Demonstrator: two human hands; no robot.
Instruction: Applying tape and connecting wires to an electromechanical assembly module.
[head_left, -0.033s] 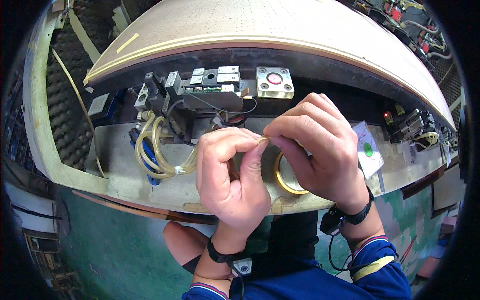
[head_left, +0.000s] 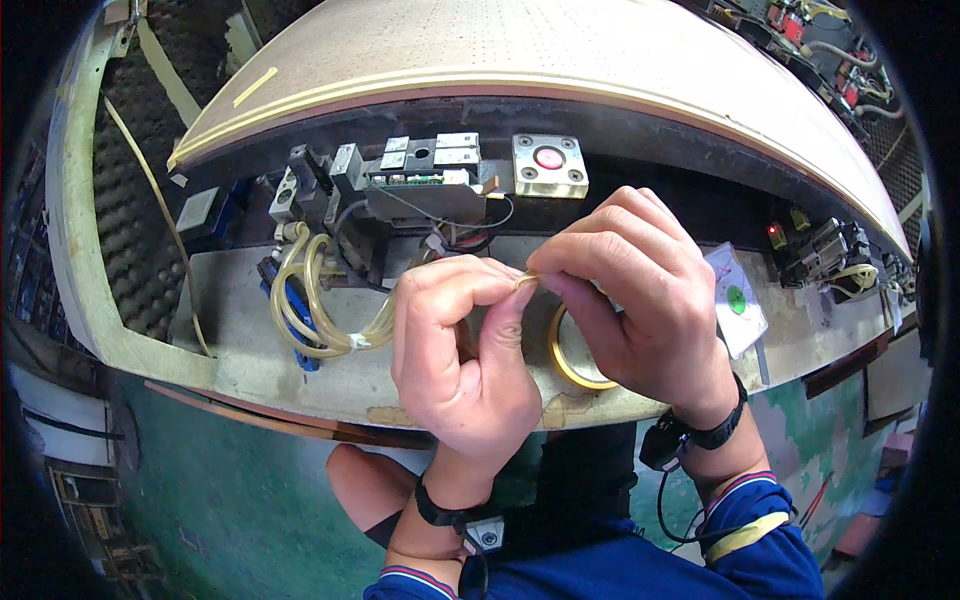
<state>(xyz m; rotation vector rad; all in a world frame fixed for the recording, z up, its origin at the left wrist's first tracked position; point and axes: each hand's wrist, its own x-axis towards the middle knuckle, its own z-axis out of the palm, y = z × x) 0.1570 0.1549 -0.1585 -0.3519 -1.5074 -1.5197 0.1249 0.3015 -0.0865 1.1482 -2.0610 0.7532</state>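
Note:
Above the bench my left hand (head_left: 465, 350) and my right hand (head_left: 635, 300) meet fingertip to fingertip. Both are closed in a pinch on a small yellowish strip of tape (head_left: 525, 279), mostly hidden by the fingers. Behind and below my right hand a yellow tape roll (head_left: 563, 358) lies on the bench, partly covered by that hand. Left of my left hand are coiled, cloudy yellow tubes (head_left: 318, 300) tied with a white band, with a blue tool (head_left: 292, 318) partly under them.
Behind my hands stand a valve block with wiring (head_left: 425, 180) and a square metal block with a red centre (head_left: 550, 165). A clear sheet with a green sticker (head_left: 735, 300) lies right on the bench (head_left: 240, 365). A large pale board (head_left: 520, 40) overhangs the back.

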